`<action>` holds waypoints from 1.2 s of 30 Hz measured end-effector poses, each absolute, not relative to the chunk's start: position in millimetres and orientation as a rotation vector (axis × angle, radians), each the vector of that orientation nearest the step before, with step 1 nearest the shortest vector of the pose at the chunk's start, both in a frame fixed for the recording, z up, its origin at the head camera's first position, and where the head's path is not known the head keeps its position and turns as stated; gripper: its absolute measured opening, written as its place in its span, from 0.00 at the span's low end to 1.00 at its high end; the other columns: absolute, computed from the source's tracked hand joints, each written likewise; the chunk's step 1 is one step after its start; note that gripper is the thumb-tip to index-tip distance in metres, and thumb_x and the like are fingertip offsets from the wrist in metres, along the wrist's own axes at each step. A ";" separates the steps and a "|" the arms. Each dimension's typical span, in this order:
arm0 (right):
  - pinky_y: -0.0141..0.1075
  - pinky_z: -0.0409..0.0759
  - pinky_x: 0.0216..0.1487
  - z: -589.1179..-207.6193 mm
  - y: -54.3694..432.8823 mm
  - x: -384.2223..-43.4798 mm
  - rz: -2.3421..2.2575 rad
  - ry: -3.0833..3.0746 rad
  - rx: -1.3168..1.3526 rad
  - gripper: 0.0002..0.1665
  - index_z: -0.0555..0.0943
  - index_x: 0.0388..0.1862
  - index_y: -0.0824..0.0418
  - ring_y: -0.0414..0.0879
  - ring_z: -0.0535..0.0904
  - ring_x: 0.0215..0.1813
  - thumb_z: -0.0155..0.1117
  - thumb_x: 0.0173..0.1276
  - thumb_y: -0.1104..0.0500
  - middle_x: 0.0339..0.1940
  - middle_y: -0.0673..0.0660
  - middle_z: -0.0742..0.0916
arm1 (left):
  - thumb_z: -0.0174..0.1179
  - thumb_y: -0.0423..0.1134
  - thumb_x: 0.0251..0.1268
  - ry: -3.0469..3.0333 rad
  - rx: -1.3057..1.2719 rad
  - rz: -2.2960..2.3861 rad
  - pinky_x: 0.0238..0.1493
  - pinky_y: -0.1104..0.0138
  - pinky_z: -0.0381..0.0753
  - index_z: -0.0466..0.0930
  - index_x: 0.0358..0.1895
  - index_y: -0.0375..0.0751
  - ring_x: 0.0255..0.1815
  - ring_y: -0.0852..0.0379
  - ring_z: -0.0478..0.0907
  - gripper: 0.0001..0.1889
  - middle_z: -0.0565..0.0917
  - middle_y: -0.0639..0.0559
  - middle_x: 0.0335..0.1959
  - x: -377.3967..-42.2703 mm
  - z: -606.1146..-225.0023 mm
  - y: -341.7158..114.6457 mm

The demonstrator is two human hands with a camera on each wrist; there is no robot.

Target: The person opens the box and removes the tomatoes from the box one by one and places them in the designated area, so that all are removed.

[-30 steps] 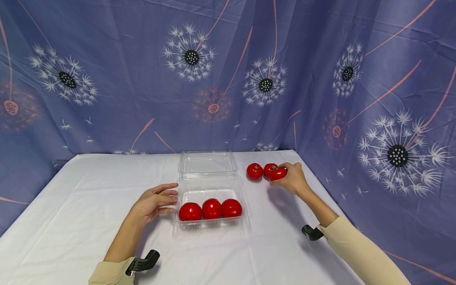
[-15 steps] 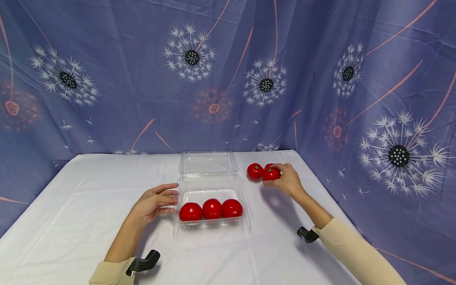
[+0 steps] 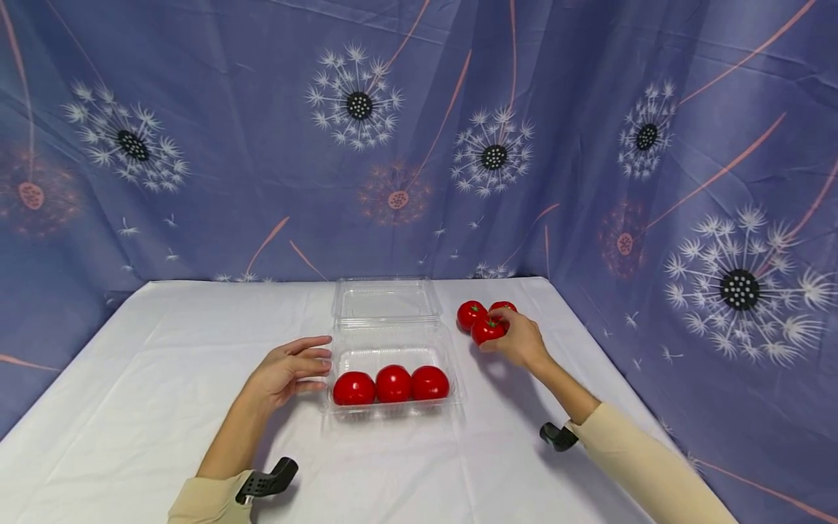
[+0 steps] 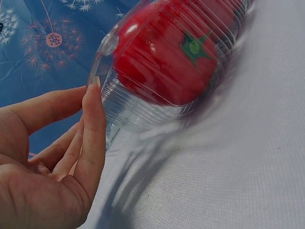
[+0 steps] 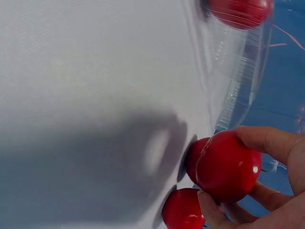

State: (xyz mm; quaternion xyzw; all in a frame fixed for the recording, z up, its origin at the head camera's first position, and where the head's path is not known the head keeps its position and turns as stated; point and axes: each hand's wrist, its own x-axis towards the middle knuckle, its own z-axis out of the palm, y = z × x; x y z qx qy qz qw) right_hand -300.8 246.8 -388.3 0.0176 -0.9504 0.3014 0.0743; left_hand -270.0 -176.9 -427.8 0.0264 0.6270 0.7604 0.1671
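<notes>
My right hand (image 3: 519, 340) grips a red tomato (image 3: 485, 331) with a green stem, thumb and fingers around its sides. In the right wrist view the held tomato (image 5: 228, 167) is in front of another tomato (image 5: 193, 162), with a further tomato (image 5: 183, 209) beside them on the cloth. My left hand (image 3: 283, 372) is at the left side of a clear plastic clamshell box (image 3: 386, 356), its extended fingertips touching the rim in the left wrist view. Three tomatoes (image 3: 393, 383) sit in a row along the box's near side. The box's lid (image 3: 388, 300) lies folded back, away from me.
Two tomatoes stand at the back right of the white-clothed table (image 3: 157, 364): one on the left (image 3: 471, 314), one partly hidden by the right hand (image 3: 503, 306). A blue dandelion-print curtain (image 3: 393, 145) borders the table's back and right.
My right hand has moved left and toward me with the tomato, away from the two tomatoes behind it. The left hand and box have stayed put; the head view has shifted slightly.
</notes>
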 end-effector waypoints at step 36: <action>0.62 0.77 0.62 -419.1 245.8 -296.4 0.879 -2.779 0.204 0.37 0.78 0.57 0.64 0.65 0.79 0.61 0.82 0.46 0.66 0.56 0.65 0.85 | 0.61 0.27 0.64 1.783 0.064 2.171 0.38 0.66 0.89 0.71 0.71 0.35 0.39 0.56 0.85 0.30 0.84 0.52 0.48 -270.3 -429.1 -176.5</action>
